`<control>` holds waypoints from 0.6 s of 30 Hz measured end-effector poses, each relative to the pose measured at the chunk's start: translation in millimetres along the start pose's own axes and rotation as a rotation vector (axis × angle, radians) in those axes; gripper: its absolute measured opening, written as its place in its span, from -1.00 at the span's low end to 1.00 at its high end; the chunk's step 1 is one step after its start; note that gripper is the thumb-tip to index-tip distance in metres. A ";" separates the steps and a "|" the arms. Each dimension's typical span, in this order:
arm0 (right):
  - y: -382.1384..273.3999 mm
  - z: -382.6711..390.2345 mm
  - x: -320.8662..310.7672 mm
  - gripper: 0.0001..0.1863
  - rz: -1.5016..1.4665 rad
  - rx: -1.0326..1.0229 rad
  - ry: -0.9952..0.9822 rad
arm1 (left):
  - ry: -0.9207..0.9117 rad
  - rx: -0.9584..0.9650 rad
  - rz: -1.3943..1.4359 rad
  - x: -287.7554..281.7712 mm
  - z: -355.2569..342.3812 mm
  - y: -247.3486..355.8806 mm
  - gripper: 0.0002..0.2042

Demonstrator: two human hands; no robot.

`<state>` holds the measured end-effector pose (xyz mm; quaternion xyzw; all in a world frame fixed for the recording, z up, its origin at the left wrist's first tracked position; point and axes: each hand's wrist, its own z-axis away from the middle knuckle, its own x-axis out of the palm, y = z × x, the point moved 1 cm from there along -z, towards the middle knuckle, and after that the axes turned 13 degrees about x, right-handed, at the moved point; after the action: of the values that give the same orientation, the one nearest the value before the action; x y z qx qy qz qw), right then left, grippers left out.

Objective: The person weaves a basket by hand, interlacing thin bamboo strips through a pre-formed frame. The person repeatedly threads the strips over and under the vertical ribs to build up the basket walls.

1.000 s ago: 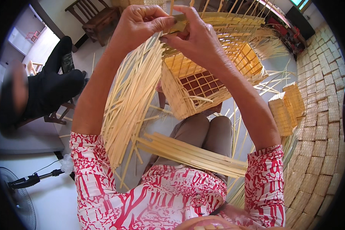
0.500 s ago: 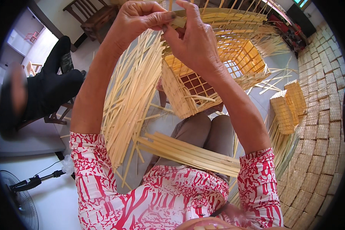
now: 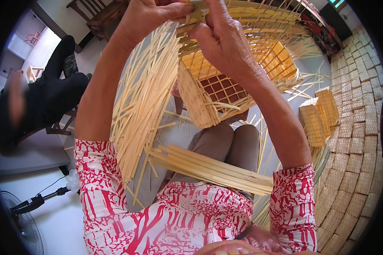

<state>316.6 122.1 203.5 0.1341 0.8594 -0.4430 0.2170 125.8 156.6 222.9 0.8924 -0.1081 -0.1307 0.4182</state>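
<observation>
A partly woven bamboo basket [image 3: 193, 100] lies tilted on its side in front of my knees, its open lattice bottom and inner wall showing. At its far upper edge, my left hand [image 3: 157, 15] pinches a flat greenish bamboo strip [image 3: 196, 16] between thumb and fingers. Close beside it, my right hand [image 3: 227, 46] grips the same strip near the weave, its index finger reaching up and the other fingers curled. The top of both hands is cut off by the picture's edge. Loose upright stakes stick out past the woven rows.
Flat bamboo strips [image 3: 208, 168] lie across my lap. A large heap of strips [image 3: 142, 112] spreads on the left. Woven box shapes [image 3: 314, 123] stand at right, before a wall of stacked woven pieces [image 3: 349, 148]. A seated person [image 3: 47, 102] and a fan [image 3: 19, 221] are at left.
Both hands have shifted slightly upward in the picture. My right hand has moved a little right, its thumb drawing away from my left thumb. The basket has turned slightly.
</observation>
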 end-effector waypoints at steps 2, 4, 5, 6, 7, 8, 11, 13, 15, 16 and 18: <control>1.7 1.9 1.5 -0.36 -0.002 -0.020 0.020 | 0.041 0.051 -0.166 12.0 5.1 7.8 -0.86; -6.4 3.7 -0.3 -0.34 -0.010 0.034 -0.005 | 0.095 0.108 -0.437 26.3 10.1 17.6 -0.84; -6.1 3.9 0.2 -0.34 -0.037 0.035 -0.020 | 0.119 0.132 -0.475 29.3 11.5 15.6 -0.82; -5.9 4.2 0.6 -0.33 -0.064 0.035 -0.034 | 0.135 0.148 -0.484 32.6 12.3 15.9 -0.82; -5.8 4.5 1.0 -0.32 -0.091 0.034 -0.049 | 0.151 0.163 -0.493 36.0 13.3 16.9 -0.82; -4.5 3.4 2.3 -0.31 -0.105 0.028 -0.042 | 0.167 0.178 -0.503 37.7 14.2 19.1 -0.81; -1.5 2.4 3.7 -0.31 -0.119 0.019 -0.040 | 0.123 -0.021 -0.554 32.8 16.7 27.4 -0.74; -3.0 4.8 -2.2 -0.34 -0.091 0.028 -0.065 | 0.062 0.136 -0.661 26.6 23.2 19.9 -0.79; 11.1 2.9 -1.2 -0.43 -0.083 -0.083 -0.011 | 0.050 0.226 -0.706 24.8 28.8 15.0 -0.80; 16.9 1.5 -2.4 -0.47 -0.078 -0.139 0.017 | 0.070 0.239 -0.692 25.3 31.1 15.2 -0.80; 11.9 -2.7 -15.6 -0.58 0.058 -0.134 0.014 | 0.102 0.223 -0.679 27.9 35.5 16.6 -0.79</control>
<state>334.4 130.6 204.2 0.1472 0.8843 -0.3773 0.2324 139.2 112.3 209.9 0.9229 0.2020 -0.2047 0.2559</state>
